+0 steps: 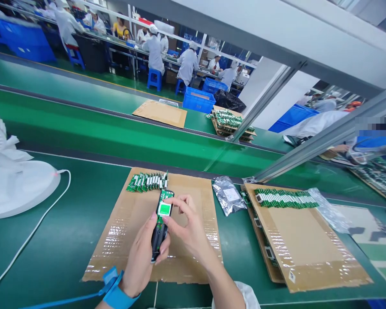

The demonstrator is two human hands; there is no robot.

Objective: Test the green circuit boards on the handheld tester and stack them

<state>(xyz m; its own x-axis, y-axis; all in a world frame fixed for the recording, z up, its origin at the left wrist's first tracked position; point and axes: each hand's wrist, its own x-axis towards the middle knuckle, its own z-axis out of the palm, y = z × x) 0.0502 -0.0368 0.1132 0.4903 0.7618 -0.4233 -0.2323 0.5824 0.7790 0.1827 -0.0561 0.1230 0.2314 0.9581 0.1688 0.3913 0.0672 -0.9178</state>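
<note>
My left hand [143, 249] is wrapped round a black handheld casing [159, 236], held at a tilt over a taped cardboard sheet [193, 214]. A green circuit board [167, 195] lies in the casing's upper part, carrying a white-framed display [165, 209] with a bright green face. My right hand [188, 223] has thumb and forefinger on the board, one at each side of the display's right edge, in a pinch. Behind the casing, a row of several small green circuit boards [144, 182] stands on the cardboard. A blue wrist strap [117, 292] circles my left wrist.
Right of the cardboard lie a silvery plastic bag [229, 195] and stacked cardboard sheets [309, 244] bearing a row of boards [286, 198]. A white fan [16, 184] with a cable stands at left. A metal post [276, 161] rises beyond; co-workers sit farther back.
</note>
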